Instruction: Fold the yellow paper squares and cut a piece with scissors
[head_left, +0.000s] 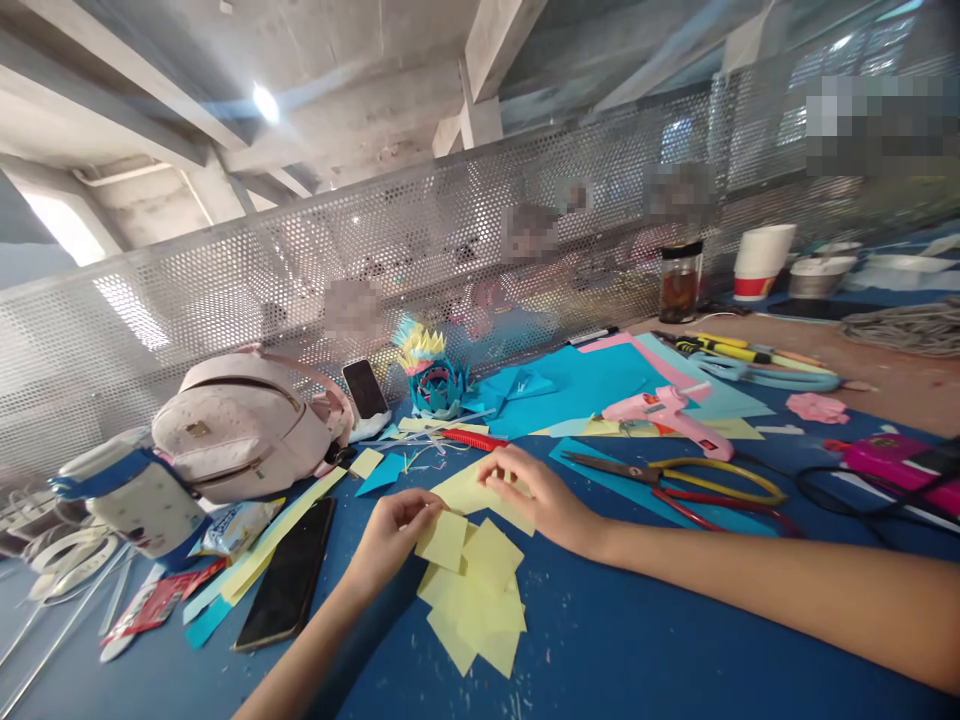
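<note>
My left hand (394, 540) pinches a small yellow paper square (442, 541) between thumb and fingertips, at the edge of a loose pile of similar yellow paper pieces (480, 605). Across from it, my right hand (544, 500) is loosely curled, with a gap between thumb and fingers. It hovers over or rests on a larger yellow paper sheet (459, 492); contact is unclear. Scissors (652, 475) with yellow and red handles lie to the right, on blue paper. A pink glue gun (667, 412) lies behind them.
A layered paper flower (435, 375) stands at the back, near blue sheets (592, 385) and a red cutter (476, 440). At left are a pink backpack (240, 420), a tumbler (142, 500) and a phone (289, 575). A perforated metal screen (262, 270) borders the table.
</note>
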